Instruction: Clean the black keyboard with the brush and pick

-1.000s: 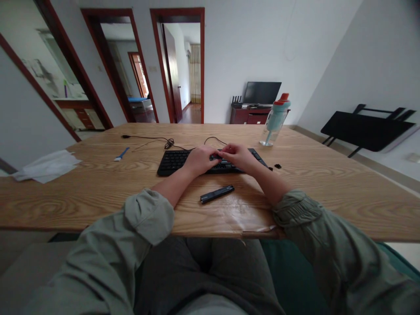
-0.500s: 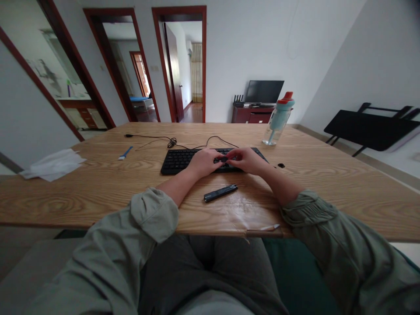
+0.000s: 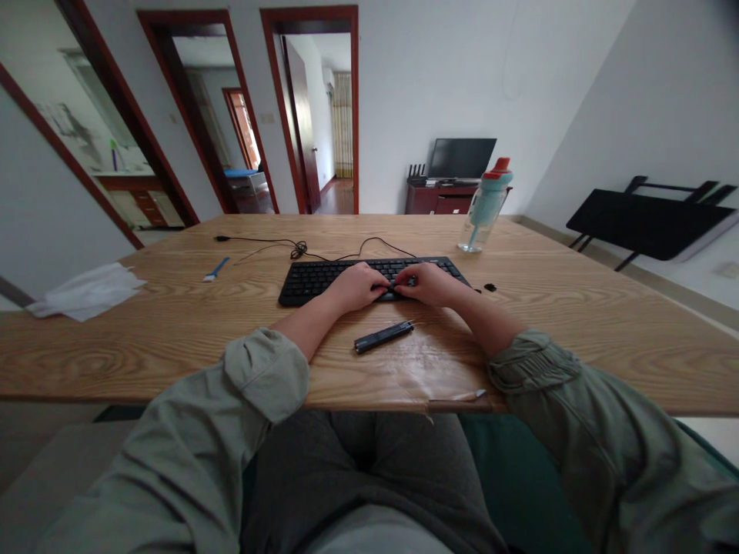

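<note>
Wooden table [image 3: 173, 331], long and pale-grained, in a white-walled room with dark red door frames behind. Landmark for all that follows: the black keyboard [image 3: 323, 278], lying flat near the table's middle, long side toward the person.

Both hands meet over the keyboard's front edge, right of its centre. Left hand [image 3: 353, 286] rests knuckles-up on the keys, fingers curled in. Right hand [image 3: 430, 283] comes in from the other side, fingertips almost touching the left's. Between them sits a small dark piece at the key row — probably a keycap, too small to tell. The fingertips look pinched on it from both sides, yet whether either hand truly grips it I cannot tell. Forearms lie on the table, likely to steady fine finger work; sleeves are pushed up clear of the keys.

Just in front of the keyboard, toward the person: a slim black bar-shaped tool [image 3: 384, 337], set at a slant within easy reach of either hand.

Just right of the keyboard: a small black loose piece [image 3: 489, 287] on the bare wood.

Behind the keyboard: its cable [image 3: 300, 248], loosely coiled. Behind and right — a clear water bottle [image 3: 485, 208] with an orange cap, upright.

Left of the keyboard: a small blue-handled brush [image 3: 215, 269]; well beyond it, at the table's edge, crumpled white tissue [image 3: 86, 291].
</note>
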`<action>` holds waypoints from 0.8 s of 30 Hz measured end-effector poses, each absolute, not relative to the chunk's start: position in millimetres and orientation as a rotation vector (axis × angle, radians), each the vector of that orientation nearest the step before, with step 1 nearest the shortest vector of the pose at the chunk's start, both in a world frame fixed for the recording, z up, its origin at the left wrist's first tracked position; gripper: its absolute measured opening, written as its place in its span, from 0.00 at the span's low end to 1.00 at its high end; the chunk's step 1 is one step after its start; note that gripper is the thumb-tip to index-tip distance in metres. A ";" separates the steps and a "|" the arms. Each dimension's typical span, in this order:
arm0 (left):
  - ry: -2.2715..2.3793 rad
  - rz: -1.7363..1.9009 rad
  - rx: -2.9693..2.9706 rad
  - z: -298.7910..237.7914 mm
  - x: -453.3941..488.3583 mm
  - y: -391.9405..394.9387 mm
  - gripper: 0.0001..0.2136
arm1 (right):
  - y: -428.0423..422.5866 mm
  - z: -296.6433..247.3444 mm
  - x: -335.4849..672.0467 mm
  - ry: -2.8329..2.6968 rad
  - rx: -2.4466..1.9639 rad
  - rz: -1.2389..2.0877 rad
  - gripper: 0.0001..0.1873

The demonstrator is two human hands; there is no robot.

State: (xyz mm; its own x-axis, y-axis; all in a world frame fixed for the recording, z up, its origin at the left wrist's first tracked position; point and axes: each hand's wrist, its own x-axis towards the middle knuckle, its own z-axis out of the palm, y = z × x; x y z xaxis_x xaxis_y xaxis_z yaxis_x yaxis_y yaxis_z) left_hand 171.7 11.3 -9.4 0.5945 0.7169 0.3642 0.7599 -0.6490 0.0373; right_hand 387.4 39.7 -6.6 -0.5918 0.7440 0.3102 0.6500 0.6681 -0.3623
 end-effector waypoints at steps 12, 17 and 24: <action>-1.135 -0.503 -2.714 -8.4 173.0 7.6 0.13 | 42.5 -8.7 387.5 -2.440 -1.064 0.304 0.11; -1.183 -0.530 -2.688 -9.3 172.0 7.5 0.14 | 39.6 -6.6 389.4 -2.412 -1.030 0.329 0.12; -1.166 -0.530 -2.681 -10.0 169.6 7.5 0.13 | 41.8 -10.1 389.7 -2.494 -0.956 0.187 0.11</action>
